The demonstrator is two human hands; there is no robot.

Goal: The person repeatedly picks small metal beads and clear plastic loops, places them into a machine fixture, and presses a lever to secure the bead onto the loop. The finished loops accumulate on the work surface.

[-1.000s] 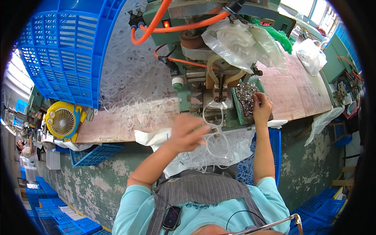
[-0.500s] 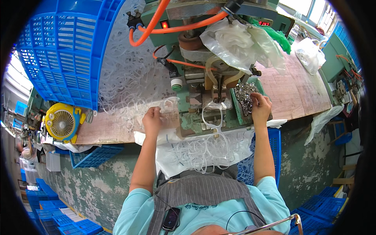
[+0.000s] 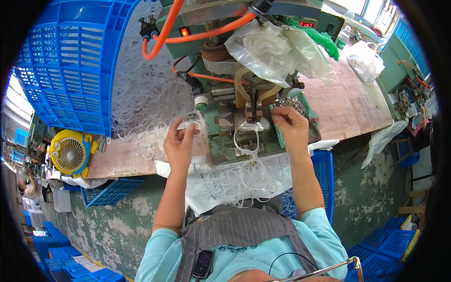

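My left hand [image 3: 181, 143] holds a clear plastic loop piece [image 3: 193, 126] above the wooden bench, just left of the green press machine [image 3: 235, 94]. My right hand [image 3: 290, 128] rests at the machine's right side, fingertips pinching at the pile of small shiny metal parts [image 3: 286, 104] in a green tray. Another clear loop piece [image 3: 248, 143] hangs from the machine's die between my hands. A heap of clear loops [image 3: 145, 94] spills from the tipped blue crate [image 3: 66, 66] on the left.
Finished clear pieces lie on a white cloth [image 3: 244, 181] at the bench's front edge. Orange hoses [image 3: 174, 28] and crumpled plastic bags [image 3: 277, 44] sit on the machine. A yellow fan [image 3: 70, 152] stands at left, blue crates [image 3: 112, 190] below the bench.
My left hand came off the loop pile with a clear piece and moved right toward the machine. My right hand stayed at the metal parts.
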